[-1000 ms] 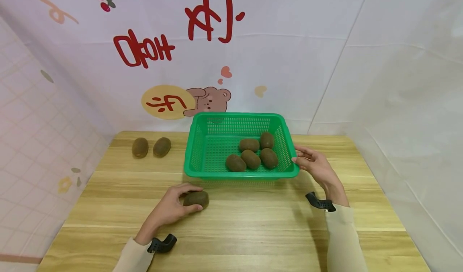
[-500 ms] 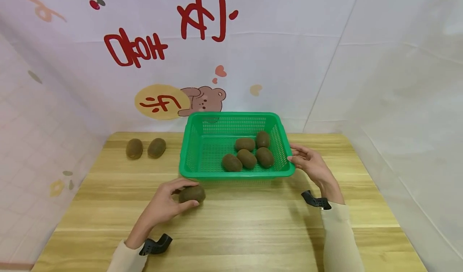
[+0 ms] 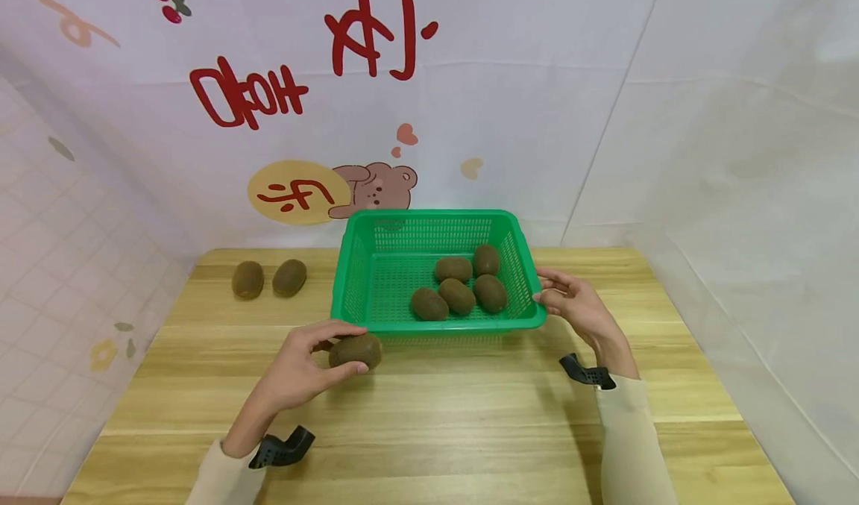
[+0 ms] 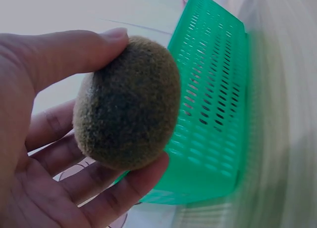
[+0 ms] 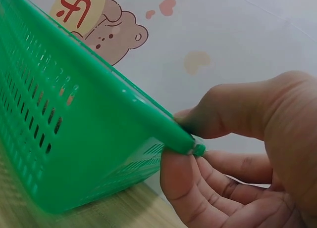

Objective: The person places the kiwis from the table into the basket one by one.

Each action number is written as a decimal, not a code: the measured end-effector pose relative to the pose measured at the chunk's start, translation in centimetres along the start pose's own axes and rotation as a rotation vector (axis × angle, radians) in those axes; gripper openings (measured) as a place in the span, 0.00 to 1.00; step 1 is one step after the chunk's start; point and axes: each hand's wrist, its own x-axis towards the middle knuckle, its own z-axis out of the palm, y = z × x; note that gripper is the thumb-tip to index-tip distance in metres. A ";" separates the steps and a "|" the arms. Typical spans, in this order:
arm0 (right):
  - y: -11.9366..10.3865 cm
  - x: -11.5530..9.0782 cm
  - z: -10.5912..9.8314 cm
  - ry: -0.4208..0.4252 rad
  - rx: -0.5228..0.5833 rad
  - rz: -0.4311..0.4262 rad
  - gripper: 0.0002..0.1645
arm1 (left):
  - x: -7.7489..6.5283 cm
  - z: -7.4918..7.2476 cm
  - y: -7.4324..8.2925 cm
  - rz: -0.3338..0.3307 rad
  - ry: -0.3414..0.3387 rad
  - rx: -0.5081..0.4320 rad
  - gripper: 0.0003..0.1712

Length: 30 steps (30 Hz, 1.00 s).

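My left hand (image 3: 300, 365) holds a brown kiwi (image 3: 356, 351) between thumb and fingers, just in front of the near left corner of a green plastic basket (image 3: 443, 325). In the left wrist view the kiwi (image 4: 130, 104) fills the grip, with the basket's slotted wall (image 4: 208, 84) beyond it. At the basket's right side, my right hand (image 3: 582, 311) pinches the rim; the right wrist view shows thumb and fingers on either side of the basket's edge (image 5: 168, 131). Several kiwis (image 3: 457, 296) lie inside, toward the right half of the basket.
Two more kiwis, one on the left (image 3: 247, 280) and one beside it (image 3: 290, 277), rest on the wooden table (image 3: 429, 430) at the back left. A printed white wall cover (image 3: 510, 102) stands close behind the basket, and white sheets flank both sides.
My left hand has lifted the kiwi off the table and carried it toward the basket. My right hand stays on the rim. The head view has shifted slightly.
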 end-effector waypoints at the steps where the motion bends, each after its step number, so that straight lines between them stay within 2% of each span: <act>1: 0.0 0.0 0.0 -0.001 0.000 0.000 0.37 | 0.1 -0.1 0.1 0.005 0.002 -0.002 0.24; 14: 0.0 0.1 0.1 -0.005 0.019 -0.001 0.38 | 2.6 -1.0 1.3 0.064 0.095 -0.002 0.24; 20: 0.0 0.0 0.0 -0.004 0.020 0.003 0.38 | 3.9 -1.4 1.8 0.046 0.118 -0.007 0.24; 30: 0.2 0.1 0.1 0.001 0.008 0.009 0.38 | 5.6 -1.8 1.8 0.057 0.142 0.058 0.25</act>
